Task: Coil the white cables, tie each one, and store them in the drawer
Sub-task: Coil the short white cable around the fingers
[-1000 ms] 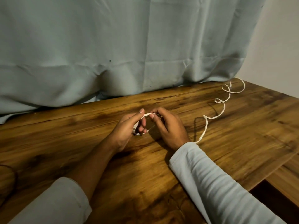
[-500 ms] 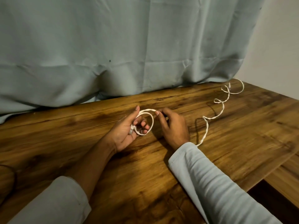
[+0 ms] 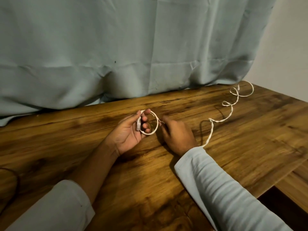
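Note:
A white cable (image 3: 211, 130) lies on the wooden table (image 3: 250, 147), trailing in loose twists from my right wrist out to the far right corner. Its near end forms one round loop (image 3: 156, 122) held in my left hand (image 3: 128, 132), palm up, with the white plug pinched against the fingers. My right hand (image 3: 176, 132) rests just right of the loop, knuckles up, its fingers closed on the cable where it leaves the loop. The stretch under my right hand is hidden. No drawer is visible.
A pale blue curtain (image 3: 133, 55) hangs along the table's far edge. A white wall (image 3: 291, 47) stands at the right. The table's right edge drops to a dark gap (image 3: 283, 205) at bottom right. A thin dark cord (image 3: 16, 180) curves at the left edge.
My hands have drawn apart and the small pinched bend has widened into a full round loop. My left palm has turned up. The cable's far twists shifted slightly.

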`<act>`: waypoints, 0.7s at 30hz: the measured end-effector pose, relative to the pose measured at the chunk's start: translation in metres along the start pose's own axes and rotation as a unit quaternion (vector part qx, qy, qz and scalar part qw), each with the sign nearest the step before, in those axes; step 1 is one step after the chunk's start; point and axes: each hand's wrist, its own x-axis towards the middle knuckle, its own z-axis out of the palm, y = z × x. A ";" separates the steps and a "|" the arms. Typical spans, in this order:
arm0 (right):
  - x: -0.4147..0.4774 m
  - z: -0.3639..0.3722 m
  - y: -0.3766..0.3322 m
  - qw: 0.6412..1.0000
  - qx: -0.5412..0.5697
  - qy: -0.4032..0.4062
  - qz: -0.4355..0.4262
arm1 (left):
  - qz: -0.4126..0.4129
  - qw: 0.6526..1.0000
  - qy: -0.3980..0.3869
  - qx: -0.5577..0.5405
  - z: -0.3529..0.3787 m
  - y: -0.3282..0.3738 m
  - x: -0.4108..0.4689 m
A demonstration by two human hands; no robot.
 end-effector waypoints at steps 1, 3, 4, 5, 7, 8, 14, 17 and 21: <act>0.000 -0.001 -0.003 0.999 -0.041 -0.011 -0.015 | 0.006 1.000 0.010 -0.019 -0.001 0.002 0.001; -0.002 -0.002 -0.011 0.995 -0.094 -0.020 -0.037 | 0.020 0.997 0.036 -0.058 -0.002 0.005 0.001; -0.003 -0.002 -0.015 0.992 -0.113 -0.021 -0.048 | 0.031 0.995 0.049 -0.075 -0.003 0.006 0.002; -0.004 -0.002 -0.018 0.990 -0.127 -0.022 -0.061 | 0.043 0.994 0.059 -0.084 -0.003 0.008 0.002; -0.005 -0.002 -0.023 0.986 -0.139 -0.036 -0.089 | 0.059 0.992 0.071 -0.086 -0.004 0.010 0.002; -0.006 -0.003 -0.025 0.983 -0.140 -0.044 -0.106 | 0.063 0.991 0.077 -0.089 -0.003 0.012 0.002; -0.009 -0.001 -0.032 0.969 -0.095 -0.060 -0.218 | 0.099 0.987 0.118 -0.056 -0.011 0.011 0.009; -0.008 0.000 -0.036 0.962 -0.090 -0.046 -0.255 | 0.118 0.982 0.107 0.098 -0.010 0.000 0.012; -0.004 -0.005 -0.034 0.972 -0.070 0.050 -0.221 | 0.118 0.958 0.077 0.249 -0.003 -0.008 0.008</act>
